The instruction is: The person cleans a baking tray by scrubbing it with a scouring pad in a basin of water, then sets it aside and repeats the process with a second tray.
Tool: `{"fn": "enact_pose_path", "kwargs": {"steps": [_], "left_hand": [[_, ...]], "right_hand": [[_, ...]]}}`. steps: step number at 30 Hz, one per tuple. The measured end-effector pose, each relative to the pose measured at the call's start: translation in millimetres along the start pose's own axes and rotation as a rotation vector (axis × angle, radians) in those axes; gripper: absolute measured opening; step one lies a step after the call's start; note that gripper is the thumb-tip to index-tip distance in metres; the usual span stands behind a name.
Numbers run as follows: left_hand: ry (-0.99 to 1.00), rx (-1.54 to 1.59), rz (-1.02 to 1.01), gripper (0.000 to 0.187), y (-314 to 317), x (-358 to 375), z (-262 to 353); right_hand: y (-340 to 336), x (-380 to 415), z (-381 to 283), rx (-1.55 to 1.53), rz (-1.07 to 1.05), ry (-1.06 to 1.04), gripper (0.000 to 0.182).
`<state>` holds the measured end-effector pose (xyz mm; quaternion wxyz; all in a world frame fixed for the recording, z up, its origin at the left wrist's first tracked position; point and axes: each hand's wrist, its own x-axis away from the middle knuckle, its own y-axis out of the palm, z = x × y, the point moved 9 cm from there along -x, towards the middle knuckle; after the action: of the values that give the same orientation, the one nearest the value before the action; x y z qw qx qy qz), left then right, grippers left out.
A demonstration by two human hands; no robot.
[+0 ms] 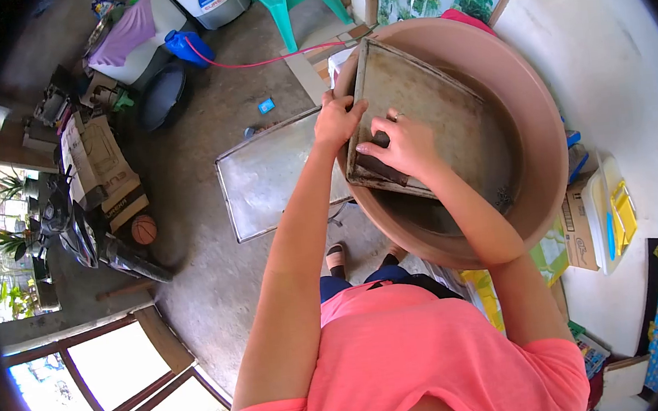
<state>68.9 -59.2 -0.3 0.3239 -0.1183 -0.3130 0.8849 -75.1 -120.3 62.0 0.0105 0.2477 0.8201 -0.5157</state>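
A dirty metal tray [422, 103] with brown stains leans inside a large brownish-pink basin [546, 132] of murky water. My left hand [337, 119] grips the tray's left rim, its fingers wrapped over the edge. Near the tray's lower left corner, my right hand [402, 146] is bent with its fingers curled against the surface; a small dark patch shows beside the fingers, and what they hold, if anything, cannot be made out. A second, cleaner-looking metal tray [272, 183] lies to the left of the basin, partly behind my left forearm.
A green plastic chair [295, 1] and a blue jug [188, 49] stand at the back, with a red hose on the floor. Cardboard boxes [98, 163], a basketball [144, 229] and a motorcycle [85, 235] are at the left. A white wall borders the basin's right.
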Motion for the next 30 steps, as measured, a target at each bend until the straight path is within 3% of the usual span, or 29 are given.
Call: {"fn": "enact_pose_path", "kwargs": {"steps": [5, 8, 11, 21, 27, 30], "left_hand": [[-0.006, 0.029, 0.001, 0.046, 0.4, -0.1, -0.1], [-0.019, 0.018, 0.004, 0.046, 0.3, 0.3, 0.9], [-0.024, 0.051, -0.014, 0.046, 2.3, -1.2, -1.6], [0.007, -0.066, 0.008, 0.045, 3.6, -4.3, -5.9], [-0.011, -0.072, 0.0, 0.048, 6.4, -5.8, -7.8], [0.004, -0.07, 0.008, 0.049, 5.2, -6.4, -8.6]], "right_hand": [[4.1, -5.2, 11.2, -0.034, -0.01, 0.063, 0.042], [5.3, 2.4, -6.8, 0.017, -0.1, -0.015, 0.043], [9.5, -7.1, 18.4, -0.021, -0.006, 0.056, 0.043], [-1.3, -3.4, -0.1, 0.031, 0.001, -0.02, 0.042], [3.3, -8.4, 10.8, 0.005, 0.001, 0.073, 0.043], [0.3, -0.7, -3.2, 0.042, -0.024, -0.011, 0.043]]}}
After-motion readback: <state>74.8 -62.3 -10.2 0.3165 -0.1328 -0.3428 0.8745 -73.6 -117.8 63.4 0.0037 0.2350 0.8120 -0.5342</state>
